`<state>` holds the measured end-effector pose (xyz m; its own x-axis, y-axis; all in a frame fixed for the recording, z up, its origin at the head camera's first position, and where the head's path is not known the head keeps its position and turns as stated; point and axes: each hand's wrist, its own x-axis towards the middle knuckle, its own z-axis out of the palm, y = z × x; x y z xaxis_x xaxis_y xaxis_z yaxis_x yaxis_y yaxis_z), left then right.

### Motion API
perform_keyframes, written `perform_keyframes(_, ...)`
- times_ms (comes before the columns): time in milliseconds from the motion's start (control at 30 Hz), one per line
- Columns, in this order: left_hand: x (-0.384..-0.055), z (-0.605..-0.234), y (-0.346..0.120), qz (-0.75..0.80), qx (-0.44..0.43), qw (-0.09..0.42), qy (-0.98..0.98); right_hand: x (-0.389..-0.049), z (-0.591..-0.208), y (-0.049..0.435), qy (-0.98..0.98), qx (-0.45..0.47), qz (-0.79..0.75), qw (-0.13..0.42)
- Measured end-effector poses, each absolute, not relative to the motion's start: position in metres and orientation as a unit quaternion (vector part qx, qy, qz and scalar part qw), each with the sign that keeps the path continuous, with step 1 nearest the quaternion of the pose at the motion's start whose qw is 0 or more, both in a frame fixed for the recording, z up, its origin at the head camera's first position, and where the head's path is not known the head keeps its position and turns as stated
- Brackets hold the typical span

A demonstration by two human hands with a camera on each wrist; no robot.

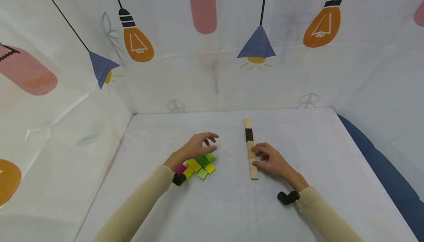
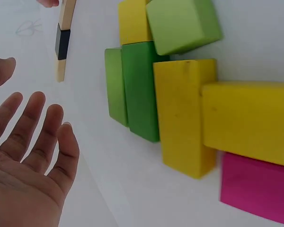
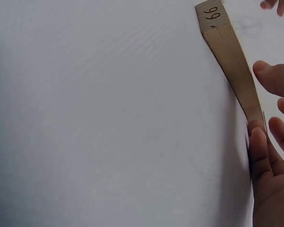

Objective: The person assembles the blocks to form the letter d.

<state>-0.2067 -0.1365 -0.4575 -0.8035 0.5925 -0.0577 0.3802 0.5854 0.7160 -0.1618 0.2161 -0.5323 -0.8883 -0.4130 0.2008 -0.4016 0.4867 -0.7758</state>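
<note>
Plain wooden blocks and one black block lie end to end in a straight row on the table. My right hand is at the near part of this row, its fingers loosely bent along the side. In the right wrist view, fingertips touch the wooden block, while the thumb stands off it. The near end face bears handwritten digits. My left hand hovers with spread fingers and holds nothing. Beneath its wrist sits a cluster of yellow blocks, green blocks and a magenta block.
A white cover lies over the table. White cloth printed with lamps hangs behind and at the left. Something dark blue runs along the right table edge. Black wrist devices sit at both sleeves.
</note>
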Motion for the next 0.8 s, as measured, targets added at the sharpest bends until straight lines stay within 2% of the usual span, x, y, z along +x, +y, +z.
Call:
perform_keyframes(333, -0.173, -0.451, -0.177, 0.385, 0.250, 0.113, 0.881, -0.160, -0.528, 0.213, 0.868, -0.234, -0.438, 0.020)
perform_keyframes(800, -0.153, -0.476, -0.200, 0.403, 0.197, 0.082, 0.890, -0.161, -0.532, 0.209, 0.872, -0.240, -0.427, 0.000)
